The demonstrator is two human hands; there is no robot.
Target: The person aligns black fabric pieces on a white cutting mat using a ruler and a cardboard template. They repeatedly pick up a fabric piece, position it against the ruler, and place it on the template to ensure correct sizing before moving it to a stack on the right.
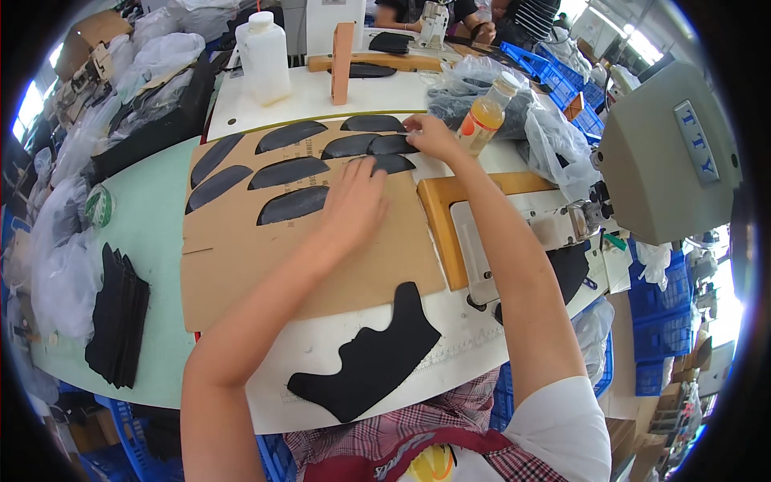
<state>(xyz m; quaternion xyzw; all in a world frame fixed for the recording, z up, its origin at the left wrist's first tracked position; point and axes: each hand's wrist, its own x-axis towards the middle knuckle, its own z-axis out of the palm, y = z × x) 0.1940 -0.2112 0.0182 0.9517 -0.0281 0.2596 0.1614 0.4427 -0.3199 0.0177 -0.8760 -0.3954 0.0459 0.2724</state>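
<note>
Several black half-moon pieces (289, 172) lie spread over a brown cardboard sheet (241, 277). Toward the sheet's far right corner, my right hand (438, 138) pinches the end of one half-moon piece (392, 145), which overlaps its neighbours. My left hand (357, 205) rests just nearer to me, fingers stretched out and tips at the edges of the pieces there; it grips nothing that I can see. A larger black cut piece (373, 353) with a notched edge lies on the white table in front of me.
At right stands a sewing machine (666, 153) with a wood-edged bed (438, 233). A juice bottle (483, 116) is close to my right hand. Behind the sheet are a white jug (265, 64) and an upright orange-brown block (342, 64). Stacked black pieces (117, 321) lie at left.
</note>
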